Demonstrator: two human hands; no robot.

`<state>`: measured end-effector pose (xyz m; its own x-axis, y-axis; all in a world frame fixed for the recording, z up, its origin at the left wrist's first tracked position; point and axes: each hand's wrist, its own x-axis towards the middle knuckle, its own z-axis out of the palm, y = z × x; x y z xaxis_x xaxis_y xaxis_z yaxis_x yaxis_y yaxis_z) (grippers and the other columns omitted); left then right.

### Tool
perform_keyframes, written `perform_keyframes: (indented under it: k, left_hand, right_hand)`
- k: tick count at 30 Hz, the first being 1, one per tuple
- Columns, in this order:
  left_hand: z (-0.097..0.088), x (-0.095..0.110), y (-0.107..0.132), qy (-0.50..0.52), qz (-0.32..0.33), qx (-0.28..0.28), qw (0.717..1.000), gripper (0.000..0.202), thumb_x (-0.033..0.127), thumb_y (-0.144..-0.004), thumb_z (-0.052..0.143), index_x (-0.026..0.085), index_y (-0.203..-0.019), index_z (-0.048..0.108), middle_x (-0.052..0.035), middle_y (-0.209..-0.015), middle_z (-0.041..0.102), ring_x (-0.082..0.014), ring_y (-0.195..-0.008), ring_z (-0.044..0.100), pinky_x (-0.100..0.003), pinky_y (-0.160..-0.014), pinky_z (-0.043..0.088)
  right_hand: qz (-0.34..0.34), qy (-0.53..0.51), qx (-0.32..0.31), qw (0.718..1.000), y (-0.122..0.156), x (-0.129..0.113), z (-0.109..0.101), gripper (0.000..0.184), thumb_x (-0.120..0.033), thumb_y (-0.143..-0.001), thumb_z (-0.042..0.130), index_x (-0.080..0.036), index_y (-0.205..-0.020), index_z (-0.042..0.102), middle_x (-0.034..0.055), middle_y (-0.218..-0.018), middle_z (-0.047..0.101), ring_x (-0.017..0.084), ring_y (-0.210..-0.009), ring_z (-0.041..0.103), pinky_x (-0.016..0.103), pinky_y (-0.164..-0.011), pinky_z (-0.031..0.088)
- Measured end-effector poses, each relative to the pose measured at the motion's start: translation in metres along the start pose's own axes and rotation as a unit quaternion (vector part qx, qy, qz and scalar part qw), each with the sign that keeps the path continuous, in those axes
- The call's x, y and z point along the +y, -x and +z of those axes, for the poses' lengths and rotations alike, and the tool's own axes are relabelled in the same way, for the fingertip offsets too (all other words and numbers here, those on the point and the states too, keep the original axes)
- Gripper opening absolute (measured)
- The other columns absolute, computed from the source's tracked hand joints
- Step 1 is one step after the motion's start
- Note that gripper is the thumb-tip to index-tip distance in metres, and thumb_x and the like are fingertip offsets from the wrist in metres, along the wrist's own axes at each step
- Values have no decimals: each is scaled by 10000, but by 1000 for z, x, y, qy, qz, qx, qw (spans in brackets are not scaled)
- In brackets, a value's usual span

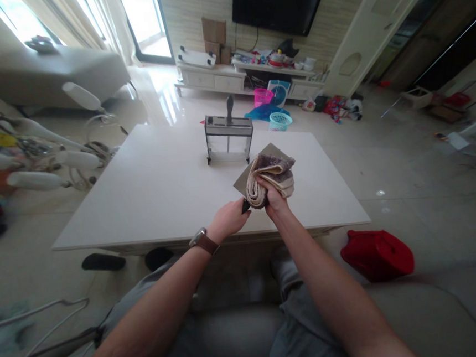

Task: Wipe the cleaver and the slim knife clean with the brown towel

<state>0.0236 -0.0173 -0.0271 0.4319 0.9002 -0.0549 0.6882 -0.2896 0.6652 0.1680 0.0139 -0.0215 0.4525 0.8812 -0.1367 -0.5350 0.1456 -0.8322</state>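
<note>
My left hand (228, 219) is closed round the dark handle of a cleaver (244, 182), whose broad grey blade points up and away over the white table (148, 197). My right hand (273, 196) grips a folded beige and grey cloth (273, 176) and presses it against the blade. A brown watch sits on my left wrist. Behind the hands, a clear knife holder (228, 140) stands on the table with one dark-handled knife (230, 108) upright in it.
A red bag (377, 254) lies on the floor to the right of the table. Two dark slippers (103, 262) lie under the table's near edge. A drying rack with clothes (32, 157) stands at left. A TV stand and coloured baskets (279, 120) are beyond the table.
</note>
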Motion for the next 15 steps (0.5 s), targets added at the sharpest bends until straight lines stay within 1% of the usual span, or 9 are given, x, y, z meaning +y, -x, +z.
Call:
perform_keyframes:
  k: [1, 3, 5, 7, 8, 10, 11, 13, 15]
  left_hand:
    - [-1, -2, 0, 1, -9, -1, 1000, 202, 315, -907, 581, 223, -1071, 652, -121, -1001, 747, -270, -885, 680, -306, -723, 429]
    - [-7, -4, 1, -7, -23, 8, 1000, 195, 327, -903, 567, 234, -1048, 659, -115, -982, 747, -273, -871, 673, -309, -714, 420]
    - [-14, -6, 1, -26, -38, 25, 999, 150, 334, -875, 583, 240, -958, 666, -101, -928, 741, -268, -829, 658, -306, -685, 394]
    - [-20, -8, 1, -18, -53, 44, 997, 93, 313, -831, 613, 232, -846, 655, -72, -846, 718, -243, -770, 632, -295, -644, 358]
    - [-23, -9, 0, 8, -64, 51, 997, 85, 298, -813, 620, 221, -782, 636, -55, -783, 692, -223, -726, 610, -289, -619, 338]
    - [-27, -10, -2, 103, -96, 68, 988, 175, 296, -799, 635, 202, -667, 568, -18, -637, 599, -174, -610, 539, -276, -562, 304]
    - [-29, -10, -4, 166, -115, 77, 976, 236, 314, -801, 648, 200, -632, 529, 2, -570, 538, -150, -550, 490, -269, -532, 292]
    - [-32, -10, -6, 291, -139, 96, 942, 348, 380, -810, 685, 207, -607, 462, 39, -480, 439, -111, -461, 402, -252, -483, 285]
    - [-35, -9, -9, 380, -136, 105, 909, 432, 459, -813, 721, 210, -610, 432, 50, -445, 434, -90, -420, 376, -235, -451, 296]
  right_hand:
    - [-12, -5, 13, 1000, -4, -1, 1, 334, -158, -564, 867, -210, -867, 736, -26, -922, 799, 171, -909, 734, 323, -918, 613]
    - [-28, -24, 34, 999, -17, -12, -3, 350, -174, -576, 865, -218, -899, 738, -27, -940, 799, 170, -916, 736, 326, -911, 617]
    - [-37, -42, 37, 998, -34, -29, -13, 292, -226, -652, 824, -233, -929, 733, -31, -909, 793, 165, -874, 743, 330, -856, 633]
    - [-26, -48, 20, 998, -49, -46, -27, 247, -297, -719, 787, -249, -953, 723, -29, -876, 788, 170, -821, 748, 346, -790, 647]
    - [-22, -48, 10, 999, -53, -53, -33, 239, -309, -731, 779, -250, -955, 720, -24, -870, 787, 173, -812, 750, 351, -778, 649]
    - [-9, -43, -5, 999, -54, -62, -43, 213, -296, -733, 774, -246, -931, 714, -21, -856, 784, 179, -810, 753, 357, -784, 652]
    - [-1, -39, -11, 999, -52, -64, -46, 197, -279, -729, 772, -243, -913, 712, -21, -849, 782, 182, -815, 754, 359, -797, 653]
    - [19, -25, -29, 999, -44, -65, -48, 166, -253, -726, 765, -236, -882, 711, -22, -834, 778, 190, -827, 754, 367, -827, 652]
    - [44, -14, -55, 997, -34, -65, -46, 150, -250, -725, 764, -234, -865, 712, -22, -823, 775, 198, -835, 754, 379, -853, 650]
